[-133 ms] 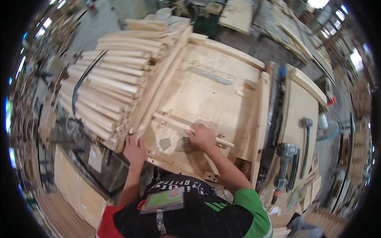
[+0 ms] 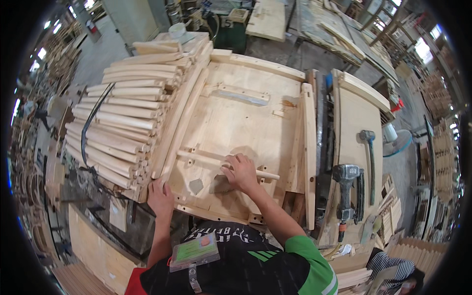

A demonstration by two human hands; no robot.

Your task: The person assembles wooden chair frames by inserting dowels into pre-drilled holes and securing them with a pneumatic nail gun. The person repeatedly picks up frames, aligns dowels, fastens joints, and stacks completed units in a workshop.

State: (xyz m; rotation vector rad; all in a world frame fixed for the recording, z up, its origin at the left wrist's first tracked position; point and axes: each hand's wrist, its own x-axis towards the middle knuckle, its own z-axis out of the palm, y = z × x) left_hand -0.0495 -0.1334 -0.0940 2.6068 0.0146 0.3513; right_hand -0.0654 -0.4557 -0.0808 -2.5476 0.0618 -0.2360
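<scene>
A pale wooden rod (image 2: 268, 175) lies crosswise on the plywood work board (image 2: 236, 118), between small wooden blocks. My right hand (image 2: 241, 173) is closed over the middle of this rod, its fingers bent and partly hiding it. At the board's near left corner, my left hand (image 2: 161, 196) has its fingers curled on the near end of a long wooden rail (image 2: 186, 120). That rail slants away along the board's left side. A grey patch (image 2: 196, 186) shows on the board between the hands. A longer block (image 2: 241, 96) is fixed farther back.
Left of the board lies a stack of turned wooden rods (image 2: 123, 118) with a black strap (image 2: 93, 120) across it. To the right, a nail gun (image 2: 348, 191) and a hammer (image 2: 369, 162) rest on a panel. A fan (image 2: 397, 142) stands beyond. A person in striped clothing (image 2: 388, 265) is at lower right.
The whole view has shifted, with the bench sitting a little farther left in the picture. Both hands stay at the same places on the wood.
</scene>
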